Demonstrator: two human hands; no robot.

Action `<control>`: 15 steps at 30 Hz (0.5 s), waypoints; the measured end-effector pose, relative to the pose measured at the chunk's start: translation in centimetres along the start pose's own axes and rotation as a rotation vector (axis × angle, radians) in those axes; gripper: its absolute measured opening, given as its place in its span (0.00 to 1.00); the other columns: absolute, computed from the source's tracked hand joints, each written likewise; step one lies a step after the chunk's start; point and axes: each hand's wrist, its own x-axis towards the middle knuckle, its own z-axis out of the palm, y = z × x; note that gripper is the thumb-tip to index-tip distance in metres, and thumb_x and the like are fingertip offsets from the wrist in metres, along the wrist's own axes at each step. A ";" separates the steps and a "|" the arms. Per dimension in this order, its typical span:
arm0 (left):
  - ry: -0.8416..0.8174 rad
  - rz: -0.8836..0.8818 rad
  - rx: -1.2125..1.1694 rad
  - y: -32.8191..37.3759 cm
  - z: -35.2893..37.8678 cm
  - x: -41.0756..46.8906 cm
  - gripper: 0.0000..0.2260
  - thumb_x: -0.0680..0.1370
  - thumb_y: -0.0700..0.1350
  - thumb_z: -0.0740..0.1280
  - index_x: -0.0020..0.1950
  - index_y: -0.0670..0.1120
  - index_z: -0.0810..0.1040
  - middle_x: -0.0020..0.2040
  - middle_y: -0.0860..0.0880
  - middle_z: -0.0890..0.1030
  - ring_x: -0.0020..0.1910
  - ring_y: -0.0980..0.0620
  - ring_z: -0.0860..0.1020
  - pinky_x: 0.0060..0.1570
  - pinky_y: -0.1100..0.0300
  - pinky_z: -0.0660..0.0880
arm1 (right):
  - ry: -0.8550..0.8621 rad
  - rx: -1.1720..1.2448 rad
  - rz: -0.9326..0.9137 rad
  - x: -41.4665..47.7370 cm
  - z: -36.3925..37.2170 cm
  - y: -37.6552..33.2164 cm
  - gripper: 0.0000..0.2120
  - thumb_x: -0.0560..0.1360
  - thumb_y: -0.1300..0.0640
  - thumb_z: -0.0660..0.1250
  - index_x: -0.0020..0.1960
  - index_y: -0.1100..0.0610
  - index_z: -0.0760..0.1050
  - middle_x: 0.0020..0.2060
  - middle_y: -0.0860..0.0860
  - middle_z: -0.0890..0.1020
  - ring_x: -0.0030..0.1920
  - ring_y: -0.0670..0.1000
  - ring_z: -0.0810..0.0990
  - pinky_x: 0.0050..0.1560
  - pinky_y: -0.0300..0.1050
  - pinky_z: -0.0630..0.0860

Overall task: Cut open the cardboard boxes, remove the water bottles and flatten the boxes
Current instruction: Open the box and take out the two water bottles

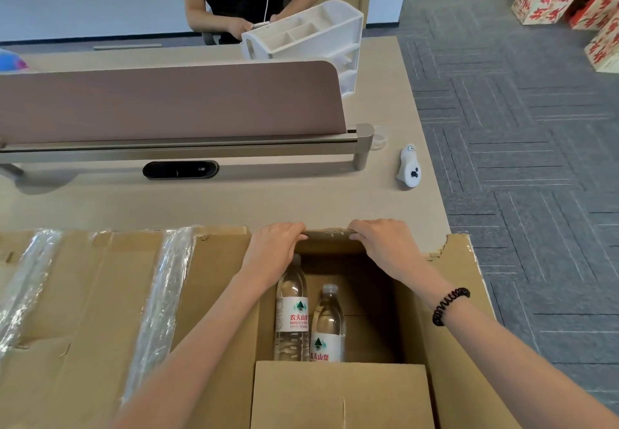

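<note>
The open cardboard box (410, 314) sits at the near right of the counter (268, 200). Its right-hand flap (459, 288) is spread outward and reaches past the counter's right edge, over the grey carpet floor (519, 160). Both hands hold the box's far flap (330, 238). The left grip (278, 244) and the right grip (378, 241) are each clamped on that flap's folded edge, fingers curled over it, with a short bare stretch of flap between them. A black coiled band (450, 306) circles the right wrist.

Inside the box are two water bottles, just beside each other against its left wall. The left bottle (291, 311) and the right bottle (328, 324) both run near to far in the picture, caps toward the far flap. Their bases are hidden behind the near flap (341, 395). The right half of the box interior is open.

Touching the box's left side, a flattened cardboard sheet (100, 294) with strips of clear tape (164, 294) covers the near left of the counter.

Beyond the far flap the counter is bare up to the divider rail (184, 147). A small white device (409, 167) lies near the right edge, well apart from the box.
</note>
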 end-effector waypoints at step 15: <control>-0.053 -0.089 -0.037 -1.3 0.7 3.8 0.09 0.83 0.49 0.60 0.51 0.47 0.77 0.46 0.49 0.82 0.45 0.51 0.80 0.40 0.64 0.69 | -0.073 0.039 0.018 4.2 0.4 2.1 0.09 0.81 0.51 0.60 0.54 0.53 0.78 0.40 0.52 0.84 0.42 0.57 0.81 0.36 0.44 0.65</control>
